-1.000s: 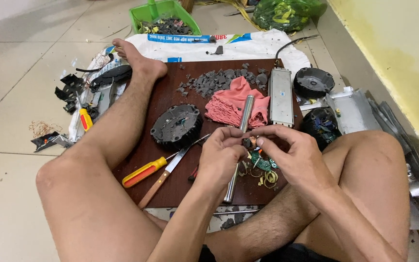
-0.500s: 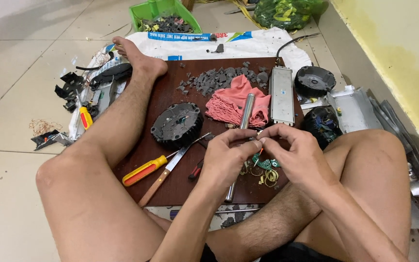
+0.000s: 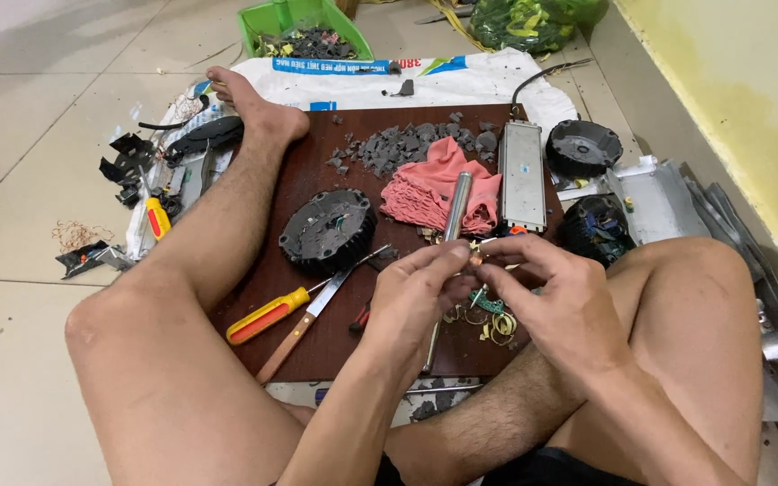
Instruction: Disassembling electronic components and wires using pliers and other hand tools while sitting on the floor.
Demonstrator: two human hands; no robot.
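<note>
Step in hand: we judge this to be stripping a small electrical part; both hands meet just above the brown board point(image 3: 317, 346) on the floor.
Left hand point(image 3: 416, 292): our grip is pinched shut, fingertips on a small copper-coloured piece point(image 3: 476, 259).
Right hand point(image 3: 556, 301): grip closed on the same piece from the other side; how much of it each hand has we cannot tell, it is too small.
Under the grip: loose brass rings and green wire point(image 3: 490, 317) lie on the board.
Beyond the grip: a metal tube point(image 3: 455, 211) across a pink rag point(image 3: 425, 189), a pile of grey fragments point(image 3: 407, 148), a long grey casing point(image 3: 522, 175).
Left of the grip: a round black housing point(image 3: 326, 229), a yellow-handled screwdriver point(image 3: 267, 317), a wooden-handled blade point(image 3: 303, 324).
Next move: it calls, we think, for a firm two-sided pinch and a steady pull.
Against the earlier frame: the hands sit closer together and a little higher; the tools lie unmoved.
</note>
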